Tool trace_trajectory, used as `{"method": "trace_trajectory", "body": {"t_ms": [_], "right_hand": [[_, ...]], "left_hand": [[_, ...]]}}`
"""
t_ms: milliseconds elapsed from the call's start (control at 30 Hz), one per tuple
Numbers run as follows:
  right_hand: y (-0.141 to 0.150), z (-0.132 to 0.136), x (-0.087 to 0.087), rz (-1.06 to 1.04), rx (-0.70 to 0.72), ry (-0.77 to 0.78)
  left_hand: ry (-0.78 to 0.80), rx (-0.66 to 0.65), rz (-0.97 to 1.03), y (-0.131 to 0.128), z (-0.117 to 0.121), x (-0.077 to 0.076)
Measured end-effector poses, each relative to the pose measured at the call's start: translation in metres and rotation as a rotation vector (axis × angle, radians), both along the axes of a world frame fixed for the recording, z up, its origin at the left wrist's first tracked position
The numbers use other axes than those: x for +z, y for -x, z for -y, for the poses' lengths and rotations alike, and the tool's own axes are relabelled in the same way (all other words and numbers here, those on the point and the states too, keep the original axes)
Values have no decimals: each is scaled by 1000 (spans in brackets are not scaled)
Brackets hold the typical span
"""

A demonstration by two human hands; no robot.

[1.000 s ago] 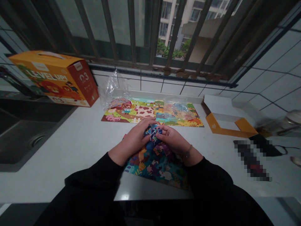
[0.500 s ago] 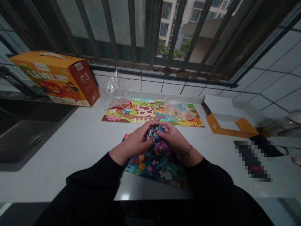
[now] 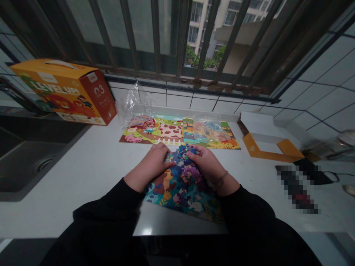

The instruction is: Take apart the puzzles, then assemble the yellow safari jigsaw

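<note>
Fingers of your right hand (image 3: 207, 161) pinch blue puzzle pieces (image 3: 183, 152) at the far edge of the picture board (image 3: 173, 196), set near the counter's (image 3: 97, 171) front edge, probably for easy reach, while your left hand (image 3: 155, 159), its grip unclear, covers the board's far-left corner.

A barred window (image 3: 168, 37) looks onto a pale building (image 3: 196, 18) and green plants (image 3: 210, 63); below, dark-lined white tiles (image 3: 178, 96) back a white table (image 3: 102, 166), a dark sink (image 3: 24, 159) at left.

Orange box (image 3: 65, 94) by far edge of sink (image 3: 27, 159): "LEVEL UP!" across front, "03" on red side; white labels (image 3: 47, 78) unreadable.
</note>
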State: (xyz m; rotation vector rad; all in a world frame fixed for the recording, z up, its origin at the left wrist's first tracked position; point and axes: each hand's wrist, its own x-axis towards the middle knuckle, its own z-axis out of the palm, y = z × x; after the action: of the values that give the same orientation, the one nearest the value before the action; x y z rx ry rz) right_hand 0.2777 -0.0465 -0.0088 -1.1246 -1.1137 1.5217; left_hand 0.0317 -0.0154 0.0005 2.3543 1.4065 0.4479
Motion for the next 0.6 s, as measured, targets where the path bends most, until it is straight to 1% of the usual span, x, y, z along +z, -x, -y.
{"method": "trace_trajectory", "body": {"t_ms": [100,233,300,367,467,500,533,600], "right_hand": [[-1,1,2,63,50,-21],[-2,0,0,203,36,-98],[0,0,-1,204,19,-118],[2,0,-1,157,21,-116],[0,-1,1,149,-3,-121],[-2,-2,2,163,-42,-133],[-5,-3,3,184,-94,-145],[-12,-6,3,268,-194,-158]], "left_hand": [[28,8,69,-2,0,0],[123,-7,197,-7,4,6],[177,-25,290,-10,7,10],[229,-49,419,-14,9,11],[316,-48,619,-16,9,9],[308,-31,640,-15,8,7],[267,-11,620,-15,7,5],[122,24,480,-13,5,2]]}}
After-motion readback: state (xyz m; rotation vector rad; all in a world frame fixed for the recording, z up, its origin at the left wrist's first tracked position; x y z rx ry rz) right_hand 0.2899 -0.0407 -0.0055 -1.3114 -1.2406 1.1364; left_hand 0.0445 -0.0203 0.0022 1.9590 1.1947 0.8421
